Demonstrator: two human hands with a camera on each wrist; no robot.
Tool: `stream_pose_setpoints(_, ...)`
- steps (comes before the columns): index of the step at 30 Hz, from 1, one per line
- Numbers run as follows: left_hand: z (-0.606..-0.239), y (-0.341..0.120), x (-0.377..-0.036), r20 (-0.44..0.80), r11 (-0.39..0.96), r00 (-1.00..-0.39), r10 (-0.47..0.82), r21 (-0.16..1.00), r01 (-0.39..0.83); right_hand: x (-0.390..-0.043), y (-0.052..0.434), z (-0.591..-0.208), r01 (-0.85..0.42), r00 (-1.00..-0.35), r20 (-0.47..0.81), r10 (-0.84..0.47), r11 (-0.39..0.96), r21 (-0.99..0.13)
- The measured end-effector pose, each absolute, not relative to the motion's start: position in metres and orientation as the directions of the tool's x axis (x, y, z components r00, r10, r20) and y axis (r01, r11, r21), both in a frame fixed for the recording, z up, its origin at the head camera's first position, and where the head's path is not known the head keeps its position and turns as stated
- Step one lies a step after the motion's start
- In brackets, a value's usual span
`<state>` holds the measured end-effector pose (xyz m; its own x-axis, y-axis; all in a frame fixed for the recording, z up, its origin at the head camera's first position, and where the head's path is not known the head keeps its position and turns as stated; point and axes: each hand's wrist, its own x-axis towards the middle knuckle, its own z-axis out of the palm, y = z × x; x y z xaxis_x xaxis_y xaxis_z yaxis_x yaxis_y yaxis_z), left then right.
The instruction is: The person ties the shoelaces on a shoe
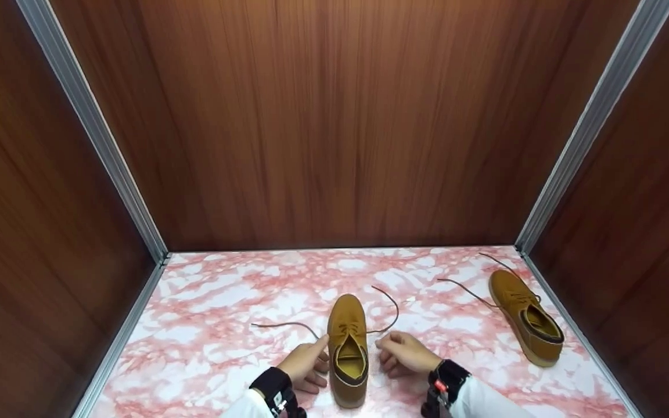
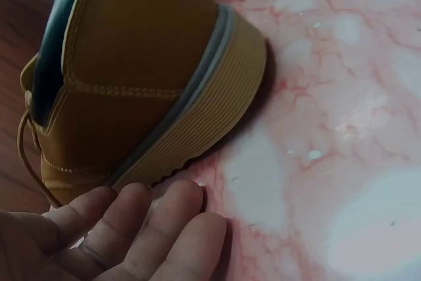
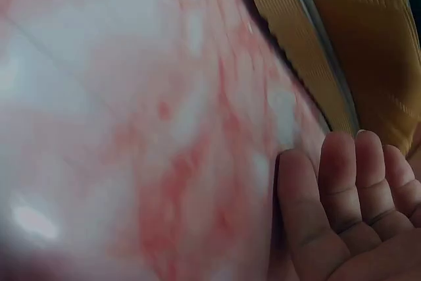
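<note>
A tan lace-up shoe [image 1: 347, 313] stands upright between the two hands, toe pointing away, its brown laces [image 1: 397, 307] spread out to either side. My left hand [image 1: 305, 364] is at the shoe's left side, the thumb by the lace holes. In the left wrist view, loosely bent fingers [image 2: 177, 218] lie close to the ribbed sole [image 2: 217, 97]. On the other side, my right hand [image 1: 405, 353] rests near the table with relaxed fingers. The right wrist view has its fingertips [image 3: 339, 153] right by the sole's edge, with nothing gripped.
A second tan shoe [image 1: 523, 313], with loose laces, stands at the right near the side wall. Brown wood-grain panels [image 1: 334, 128] with metal corner rails [image 1: 590, 116] enclose the red-and-white marbled tabletop [image 1: 212, 290] at the back and sides.
</note>
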<state>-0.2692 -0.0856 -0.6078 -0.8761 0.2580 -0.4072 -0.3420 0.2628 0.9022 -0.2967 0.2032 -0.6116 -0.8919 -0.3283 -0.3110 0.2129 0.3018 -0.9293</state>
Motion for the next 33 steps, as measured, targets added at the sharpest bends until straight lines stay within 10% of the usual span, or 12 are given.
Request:
stream_pose_setpoints(15, -0.607, -0.084, -0.299, -0.461, 0.377, -0.869, 0.182, 0.848, -0.371, -0.359, 0.213, -0.608, 0.208, -0.972, -0.231, 0.034, 0.570, -0.795)
stream_pose_setpoints(33, -0.604, -0.078, -0.309, -0.486, 0.252, -0.861, 0.150, 0.861, -0.442, -0.376, 0.212, -0.619, 0.190, -0.981, -0.135, 0.138, 0.816, -0.545)
